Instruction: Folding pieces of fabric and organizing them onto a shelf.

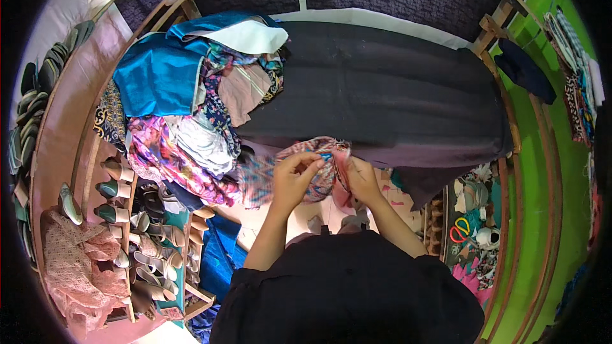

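Note:
A multicoloured patterned cloth (258, 181) with a pink part (343, 178) hangs in front of me at the near edge of the black-covered table. My left hand (292, 178) is closed at the cloth's left side, thumb and fingertips pinched at a small blue object (326, 156) whose kind I cannot make out. On the other side my right hand (361, 181) is closed on the pink part, its fingertips partly hidden by the fabric. The cloth is bunched in a loop between both hands.
A heap of garments, with a teal cloth (156, 76) on top, covers the left end of the black-covered table (382, 89). Shoes (156, 264) fill a rack at lower left, beside a pink lace cloth (80, 267). Red-and-yellow-handled scissors (459, 230) lie among scraps at right.

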Available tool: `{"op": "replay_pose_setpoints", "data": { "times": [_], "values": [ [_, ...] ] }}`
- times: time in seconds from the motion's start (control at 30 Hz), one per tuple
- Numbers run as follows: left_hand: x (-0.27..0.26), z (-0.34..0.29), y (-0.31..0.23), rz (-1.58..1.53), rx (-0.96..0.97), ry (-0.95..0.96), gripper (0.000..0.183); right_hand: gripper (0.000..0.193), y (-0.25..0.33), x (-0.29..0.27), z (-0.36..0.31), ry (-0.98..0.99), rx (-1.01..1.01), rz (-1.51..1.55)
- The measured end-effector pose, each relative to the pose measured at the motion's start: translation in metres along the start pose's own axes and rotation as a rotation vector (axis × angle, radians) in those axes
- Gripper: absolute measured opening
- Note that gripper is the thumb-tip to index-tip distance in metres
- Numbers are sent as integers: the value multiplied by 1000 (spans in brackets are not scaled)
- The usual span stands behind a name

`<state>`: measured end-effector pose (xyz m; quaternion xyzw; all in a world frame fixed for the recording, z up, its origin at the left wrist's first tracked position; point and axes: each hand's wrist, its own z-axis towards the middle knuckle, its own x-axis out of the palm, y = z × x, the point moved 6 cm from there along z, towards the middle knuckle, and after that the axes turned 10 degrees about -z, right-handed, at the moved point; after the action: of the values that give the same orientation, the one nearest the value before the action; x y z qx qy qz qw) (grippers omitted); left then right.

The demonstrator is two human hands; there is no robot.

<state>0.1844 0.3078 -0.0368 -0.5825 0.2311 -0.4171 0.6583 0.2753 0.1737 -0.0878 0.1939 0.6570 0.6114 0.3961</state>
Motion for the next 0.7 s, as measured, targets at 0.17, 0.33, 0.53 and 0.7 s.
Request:
{"op": "replay_pose_setpoints", "data": {
  "times": [0.17,0.33,0.53,0.7],
  "values": [
    [10,-3,-11,-10,60,183,29,43,36,-1,-21,9,5,9],
    [39,-14,-11,53,-101,405,63,43,56,-19,-30,-63,-83,-82],
    [60,-18,12,195,-47,603,36,43,88,-47,-33,-267,-326,-90],
    [52,-18,34,118,-324,593,21,45,70,-82,-40,-339,-101,121]
  ]
}}
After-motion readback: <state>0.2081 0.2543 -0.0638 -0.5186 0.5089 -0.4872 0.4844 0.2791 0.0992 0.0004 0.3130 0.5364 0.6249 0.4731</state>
